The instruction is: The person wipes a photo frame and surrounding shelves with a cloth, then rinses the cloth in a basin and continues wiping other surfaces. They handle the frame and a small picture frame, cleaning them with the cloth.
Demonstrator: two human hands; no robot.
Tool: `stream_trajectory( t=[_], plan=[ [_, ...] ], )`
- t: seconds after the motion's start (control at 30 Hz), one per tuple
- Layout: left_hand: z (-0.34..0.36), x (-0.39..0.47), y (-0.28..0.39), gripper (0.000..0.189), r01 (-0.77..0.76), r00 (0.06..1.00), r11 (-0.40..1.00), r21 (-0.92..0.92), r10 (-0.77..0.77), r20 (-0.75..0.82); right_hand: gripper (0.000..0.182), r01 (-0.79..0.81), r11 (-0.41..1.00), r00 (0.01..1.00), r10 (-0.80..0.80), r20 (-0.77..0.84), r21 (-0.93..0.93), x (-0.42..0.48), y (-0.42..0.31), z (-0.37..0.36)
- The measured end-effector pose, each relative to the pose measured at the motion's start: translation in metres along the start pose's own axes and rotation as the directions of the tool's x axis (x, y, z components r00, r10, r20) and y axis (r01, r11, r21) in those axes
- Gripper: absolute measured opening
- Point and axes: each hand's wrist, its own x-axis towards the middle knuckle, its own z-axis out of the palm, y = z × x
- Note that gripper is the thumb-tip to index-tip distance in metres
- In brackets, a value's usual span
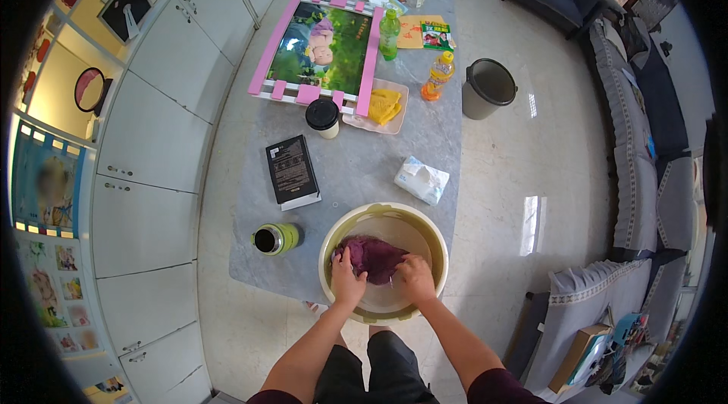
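Note:
A round pale basin [325, 279] with a green-tinted inner wall stands at the near edge of the table, with what looks like water in it. Inside lies a wet, dark purple cloth [380, 260], bunched at its left and spread towards the right. My left hand [348, 283] holds the bunched left end, thumb and fingers around it. With bent fingers, my right hand [416, 279] grips the cloth's right edge. The cloth's underside is hidden.
On the grey table [352, 176] are a green thermos [278, 239], black box [293, 170], tissue pack [422, 179], lidded cup [323, 118], pink-framed photo [321, 51], tray [392, 128] with yellow cloth, and drink bottles [438, 77]. A bin [489, 88] stands right, cabinets [148, 227] left.

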Motion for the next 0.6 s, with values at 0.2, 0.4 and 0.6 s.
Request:
stream_trajectory(
  t=[0.2, 0.4, 0.6],
  plan=[
    [0.000, -0.016, 0.000, 0.036, -0.153, 0.947, 0.988, -0.001, 0.147, 0.287, 0.033, 0.005, 0.985, 0.973, 0.035, 0.228, -0.173, 0.004, -0.002, 0.031],
    [0.005, -0.020, 0.012, 0.038, -0.282, 0.942, 0.959, 0.023, 0.272, 0.198, 0.025, -0.300, 0.898, 0.923, 0.188, 0.335, 0.323, 0.024, -0.033, -0.006],
    [-0.033, 0.003, 0.019, 0.020, -0.148, 0.960, 0.975, -0.163, 0.182, 0.212, 0.028, -0.237, 0.891, 0.965, 0.169, 0.200, 0.388, 0.020, -0.044, -0.045]
  ],
)
